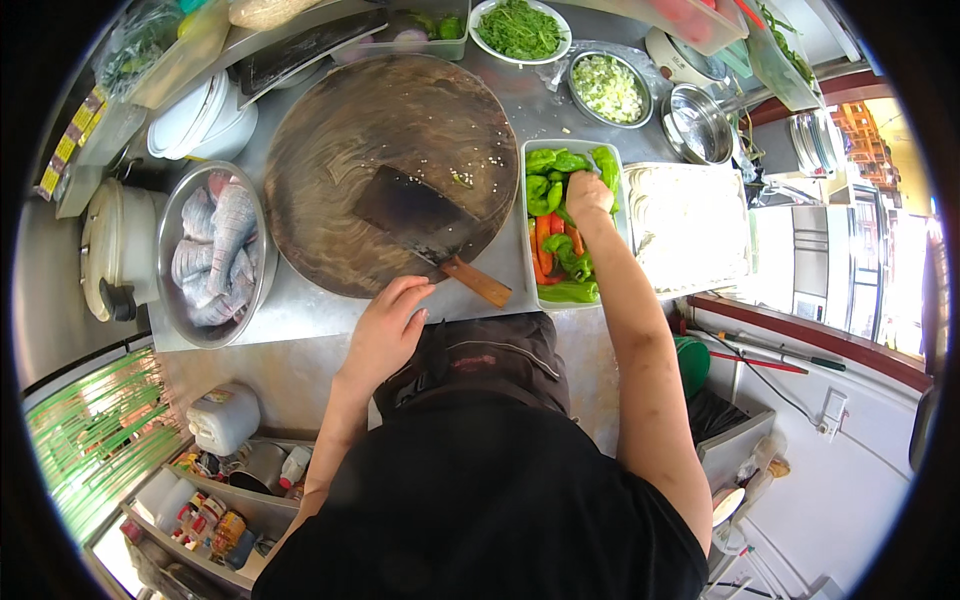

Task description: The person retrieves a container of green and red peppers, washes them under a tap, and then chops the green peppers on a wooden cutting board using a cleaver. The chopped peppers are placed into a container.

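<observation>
My right hand (589, 193) reaches into a pale plastic container (528, 247) of green peppers (541, 196) and red peppers (544, 238). Its fingertips are hidden among the green peppers, so I cannot tell whether they grip one. By the near edge of a round wooden chopping block (330, 150) rests my left hand (386, 326), holding nothing, with the thumb apart from the fingers. A dark-bladed cleaver (417, 210) lies flat on the block, and its wooden handle sticks out past the near right edge. White bits and a small green scrap are scattered on the block.
Left of the block stands a metal bowl (264, 262) of raw fish pieces (225, 232). Behind are a plate of chopped greens (522, 30) and a bowl of chopped scallions (609, 88). A tray of pale slices (686, 225) sits right of the peppers; an empty metal pan (696, 124) is behind it.
</observation>
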The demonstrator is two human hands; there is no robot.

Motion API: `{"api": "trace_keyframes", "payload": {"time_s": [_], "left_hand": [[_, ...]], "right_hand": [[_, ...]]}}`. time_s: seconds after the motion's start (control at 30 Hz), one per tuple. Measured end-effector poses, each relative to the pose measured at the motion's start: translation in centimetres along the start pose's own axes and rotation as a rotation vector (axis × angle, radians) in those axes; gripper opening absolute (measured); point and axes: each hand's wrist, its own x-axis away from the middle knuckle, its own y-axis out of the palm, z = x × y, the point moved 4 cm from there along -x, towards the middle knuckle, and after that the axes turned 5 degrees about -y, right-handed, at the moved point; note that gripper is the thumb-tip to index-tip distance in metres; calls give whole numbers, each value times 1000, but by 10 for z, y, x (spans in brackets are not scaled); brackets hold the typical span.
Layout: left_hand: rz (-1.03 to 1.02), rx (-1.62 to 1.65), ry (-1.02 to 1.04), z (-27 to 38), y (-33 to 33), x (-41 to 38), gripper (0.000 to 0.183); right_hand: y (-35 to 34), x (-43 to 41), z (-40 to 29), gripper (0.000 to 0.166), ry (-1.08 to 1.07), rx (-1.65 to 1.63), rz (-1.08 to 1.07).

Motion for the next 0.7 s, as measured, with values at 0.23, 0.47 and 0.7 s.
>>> {"api": "trace_keyframes", "payload": {"time_s": [0.23,0.47,0.7], "left_hand": [[48,-1,7,-4,-4,4,32],[-22,66,109,6,3,-20,35],[150,580,177,61,23,-70,61]], "right_hand": [[-75,53,17,27,-171,-78,98],[-102,104,66,16,-193,-1052,387],[-113,143,26,44,-150,-1596,110]]}}
